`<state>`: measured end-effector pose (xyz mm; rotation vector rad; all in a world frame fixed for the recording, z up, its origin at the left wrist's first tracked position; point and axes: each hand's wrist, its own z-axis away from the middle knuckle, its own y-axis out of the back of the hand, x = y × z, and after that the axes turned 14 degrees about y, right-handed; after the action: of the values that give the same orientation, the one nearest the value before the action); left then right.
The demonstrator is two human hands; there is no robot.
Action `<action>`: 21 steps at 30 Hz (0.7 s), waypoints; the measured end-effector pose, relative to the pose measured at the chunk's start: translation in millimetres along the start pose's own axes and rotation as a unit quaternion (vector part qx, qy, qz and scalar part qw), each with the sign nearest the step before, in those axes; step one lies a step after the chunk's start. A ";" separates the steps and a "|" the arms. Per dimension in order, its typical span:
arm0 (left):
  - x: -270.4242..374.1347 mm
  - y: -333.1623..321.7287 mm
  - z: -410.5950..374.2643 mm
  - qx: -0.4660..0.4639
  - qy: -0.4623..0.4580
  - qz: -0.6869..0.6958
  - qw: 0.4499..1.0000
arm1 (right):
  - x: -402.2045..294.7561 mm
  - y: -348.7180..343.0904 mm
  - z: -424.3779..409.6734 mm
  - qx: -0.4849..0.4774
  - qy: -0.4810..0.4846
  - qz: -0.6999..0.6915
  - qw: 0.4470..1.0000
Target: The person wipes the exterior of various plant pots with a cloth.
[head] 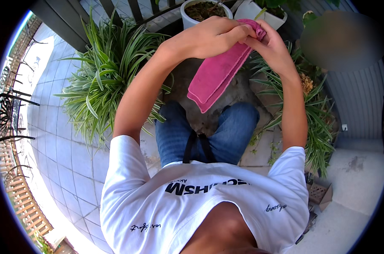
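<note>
A pink cloth [217, 74] with stitched edges hangs in folded layers in front of my knees. Its upper end is bunched up between my two hands. My left hand [219, 36] pinches the cloth with thumb and fingers from the left side. From the right, my right hand [274, 46] grips the same bunched part, its thumb close to the left fingertips. The cloth's lower corner dangles loose above the ground between my blue jeans [176, 135]. Some fingers are hidden behind the cloth.
Spider plants with striped leaves grow at left [112, 79] and right [315, 127]. Beyond my hands stand a round white pot [190, 19] with soil and a white planter [242, 12]. A dark slatted fence [115, 16] is at the back left. Grey paving tiles [61, 127] spread leftward.
</note>
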<state>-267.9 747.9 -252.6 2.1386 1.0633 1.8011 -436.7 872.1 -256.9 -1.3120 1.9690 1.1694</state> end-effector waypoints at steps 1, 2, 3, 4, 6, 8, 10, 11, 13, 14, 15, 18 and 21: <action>-1.3 3.1 2.7 0.006 -0.026 -0.030 0.999 | -3.4 -0.3 0.6 0.018 -0.011 -0.047 0.999; -2.3 8.9 6.8 0.009 -0.049 0.022 0.998 | -6.4 -0.6 1.9 0.037 -0.021 -0.093 0.995; -13.6 14.5 6.9 0.061 -0.059 0.086 0.993 | -9.8 -0.1 -0.3 0.053 -0.027 -0.139 0.988; -26.1 20.1 5.4 0.087 -0.059 0.099 0.989 | -6.3 7.3 0.9 0.038 -0.024 -0.154 0.987; -41.4 25.6 9.1 0.077 -0.048 0.114 0.989 | -7.3 14.2 -0.4 0.034 -0.012 -0.175 0.984; -46.2 18.2 14.9 0.036 0.009 0.150 0.988 | -4.6 18.0 -1.7 0.035 -0.005 -0.184 0.982; -54.1 9.4 14.5 0.066 0.035 0.164 0.984 | -2.1 20.2 -1.0 0.018 -0.009 -0.178 0.984; -58.1 12.6 11.9 0.051 0.046 0.154 0.986 | -1.7 21.8 -0.8 0.009 -0.010 -0.175 0.984; -57.6 20.7 11.7 0.021 0.070 0.139 0.988 | -0.2 25.5 0.1 -0.009 -0.007 -0.159 0.987; -56.8 26.9 12.2 -0.023 0.093 0.167 0.981 | 0.0 28.0 1.5 -0.018 -0.006 -0.151 0.988; -55.5 33.1 12.1 0.008 0.073 0.171 0.983 | -2.8 32.7 2.7 -0.028 -0.046 -0.118 0.992; -47.7 47.4 12.6 0.083 0.033 0.149 0.985 | -8.2 46.5 7.6 -0.036 -0.139 -0.054 0.988; -30.7 49.6 3.4 0.027 0.024 0.159 0.987 | 3.2 48.2 8.8 0.014 -0.134 -0.088 0.987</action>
<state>-245.1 694.1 -251.7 2.4238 0.8246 1.9850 -482.3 886.3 -245.4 -1.2162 1.6390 1.1599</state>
